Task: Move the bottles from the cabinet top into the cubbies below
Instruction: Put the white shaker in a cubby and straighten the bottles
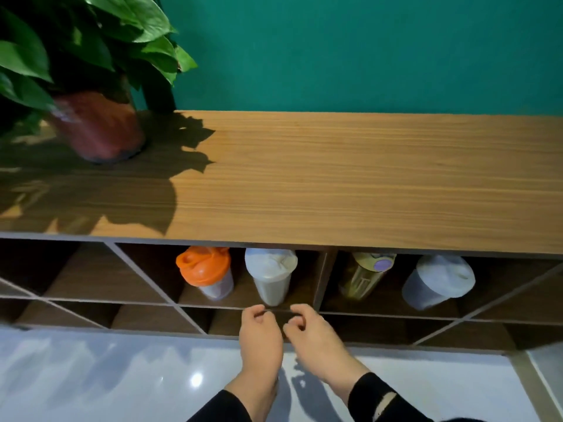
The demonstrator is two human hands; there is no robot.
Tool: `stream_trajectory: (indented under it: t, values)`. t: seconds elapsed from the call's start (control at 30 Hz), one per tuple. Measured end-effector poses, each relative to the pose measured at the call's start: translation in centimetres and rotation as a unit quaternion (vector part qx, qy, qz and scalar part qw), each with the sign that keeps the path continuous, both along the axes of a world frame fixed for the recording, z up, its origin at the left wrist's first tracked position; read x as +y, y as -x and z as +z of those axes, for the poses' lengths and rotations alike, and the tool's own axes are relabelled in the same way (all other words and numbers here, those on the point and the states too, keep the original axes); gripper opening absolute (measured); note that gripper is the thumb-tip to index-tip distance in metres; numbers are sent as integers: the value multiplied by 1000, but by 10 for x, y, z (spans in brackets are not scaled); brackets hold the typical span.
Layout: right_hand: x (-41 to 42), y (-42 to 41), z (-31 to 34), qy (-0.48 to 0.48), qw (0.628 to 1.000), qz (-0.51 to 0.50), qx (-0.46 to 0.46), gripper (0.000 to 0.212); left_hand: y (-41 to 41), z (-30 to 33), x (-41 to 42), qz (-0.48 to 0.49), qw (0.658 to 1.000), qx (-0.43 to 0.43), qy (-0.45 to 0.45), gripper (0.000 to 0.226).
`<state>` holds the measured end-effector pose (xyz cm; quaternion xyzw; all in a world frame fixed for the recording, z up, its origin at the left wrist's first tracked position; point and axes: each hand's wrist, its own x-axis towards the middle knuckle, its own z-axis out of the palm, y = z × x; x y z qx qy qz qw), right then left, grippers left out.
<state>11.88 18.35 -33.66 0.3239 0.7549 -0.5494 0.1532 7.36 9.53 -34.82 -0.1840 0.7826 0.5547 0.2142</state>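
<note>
Hands both empty: left hand (260, 339) and right hand (316, 336) hang side by side just in front of the wooden cabinet's cubby row, fingers loosely curled, gripping nothing. Landmark: the white-lidded shaker bottle with pale contents (272, 277), upright, directly above and behind the two hands, long axis vertical. Left of it in the same cubby, the orange-lidded clear shaker (204, 274). Right of it, past the divider, the yellow-green bottle with a purple button lid (367, 277), then the white-lidded translucent shaker (437, 283). Above it, the wood-grain cabinet top (350, 178) shows no bottles, only a potted green plant in a reddish pot (97, 126) far left. Judgement: transfer looks complete; either hand is equally near the landmark bottle if any nudge is needed.
</note>
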Motion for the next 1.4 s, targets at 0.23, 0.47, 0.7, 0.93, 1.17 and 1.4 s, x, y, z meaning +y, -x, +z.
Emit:
stream_trajectory:
  t: [0.23, 0.47, 0.7, 0.93, 1.17, 1.4]
  values:
    - [-36, 37, -12, 73, 971, -196, 114, 66, 43, 4, -9, -64, 997, 32, -27, 65]
    - [-29, 67, -24, 42, 954, -272, 117, 63, 37, 1, -6, -95, 993, 35, -61, 55]
    - [-46, 53, -24, 46, 958, -269, 91, 52, 58, -4, -9, -61, 995, 54, -50, 63]
    - [-34, 61, -33, 46, 950, -296, 86, 55, 42, -1, -8, -90, 993, 51, -59, 47]
    - [-41, 56, -30, 35, 950, -292, 100, 50, 51, -3, -6, -102, 991, 47, -73, 63]
    - [-29, 62, -31, 36, 956, -264, 119, 61, 39, -9, -7, -76, 994, 62, -54, 41]
